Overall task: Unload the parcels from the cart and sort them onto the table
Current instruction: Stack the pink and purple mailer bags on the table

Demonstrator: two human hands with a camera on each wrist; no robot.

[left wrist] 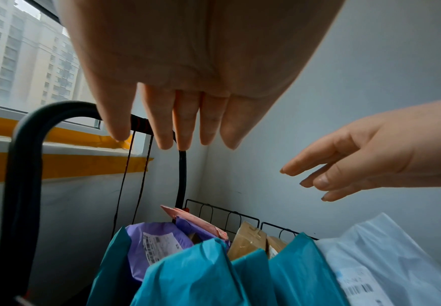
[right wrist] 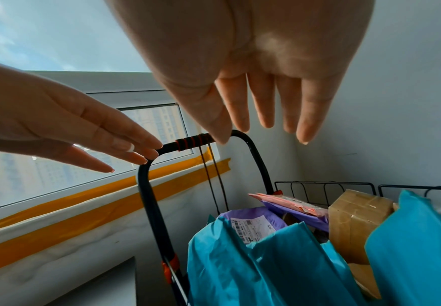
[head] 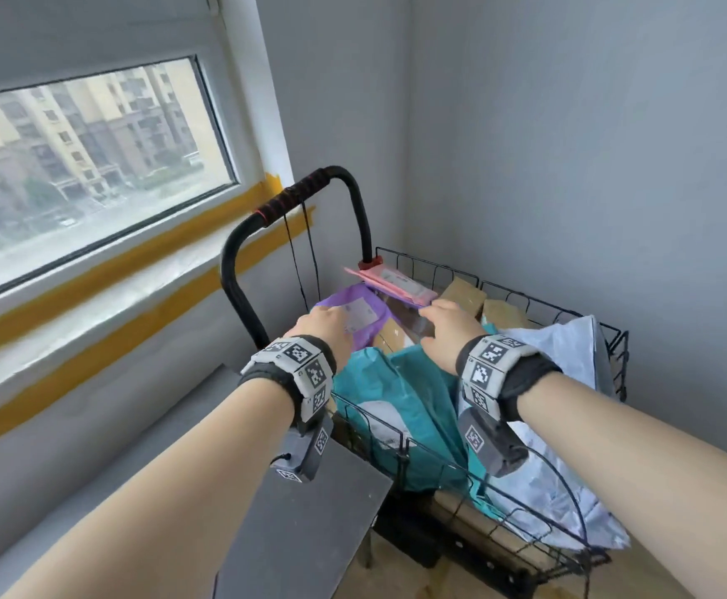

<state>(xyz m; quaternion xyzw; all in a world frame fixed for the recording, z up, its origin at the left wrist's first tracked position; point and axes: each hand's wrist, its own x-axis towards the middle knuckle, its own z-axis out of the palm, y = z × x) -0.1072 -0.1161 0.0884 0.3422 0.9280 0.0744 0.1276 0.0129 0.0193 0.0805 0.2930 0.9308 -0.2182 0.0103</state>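
The wire cart (head: 539,304) is seen in the corner of the room, filled with parcels: two teal bags (head: 400,399) in front, a purple bag (head: 357,313) behind them, a pink envelope (head: 392,281) on top near the handle (head: 296,194), brown boxes (head: 465,296) at the back and a pale blue bag (head: 569,361) on the right side. The grey table (head: 309,525) is placed just beside the cart, on the left.

Both hands are held over the load and nothing is gripped. The left hand (head: 325,324) is spread flat with straight fingers above the purple bag; the right hand (head: 448,328) is also opened wide, above the gap between the purple bag and the boxes.

It is judged that the first pick is only being prepared. The top parcels should be taken first, because the pink envelope lies loose and could slide off if the bags under it are pulled. A soft bag is better gripped at a folded edge or supported from below with both hands, since the thin plastic may slip. The parcel should be lifted clear of the wire rim before it is carried to the table.
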